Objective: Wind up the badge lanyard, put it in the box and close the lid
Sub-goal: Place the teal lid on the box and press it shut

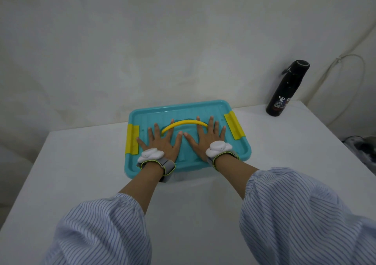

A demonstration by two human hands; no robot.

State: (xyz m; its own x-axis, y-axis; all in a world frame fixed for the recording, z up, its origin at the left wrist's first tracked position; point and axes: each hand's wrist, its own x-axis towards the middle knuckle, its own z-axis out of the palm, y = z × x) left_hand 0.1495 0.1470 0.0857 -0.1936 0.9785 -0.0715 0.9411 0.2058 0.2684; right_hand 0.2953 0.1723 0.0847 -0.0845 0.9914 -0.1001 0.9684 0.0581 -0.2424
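A box with a turquoise lid (236, 150) stands on the white table, and the lid lies flat on top of it. A yellow handle (184, 124) arches across the lid's middle. Yellow latches sit at the left end (132, 139) and the right end (234, 125). My left hand (160, 142) rests flat on the lid, fingers spread, just left of centre. My right hand (205, 136) lies flat beside it, fingers spread, thumb tips nearly touching. Both wrists wear white devices on grey straps. No lanyard is in sight.
A black bottle (286, 89) stands at the table's back right corner. A pale cable (333, 65) loops down the wall behind it. The white table (81, 163) extends around the box, with its left edge and right edge in view. Dark objects lie beyond the right edge.
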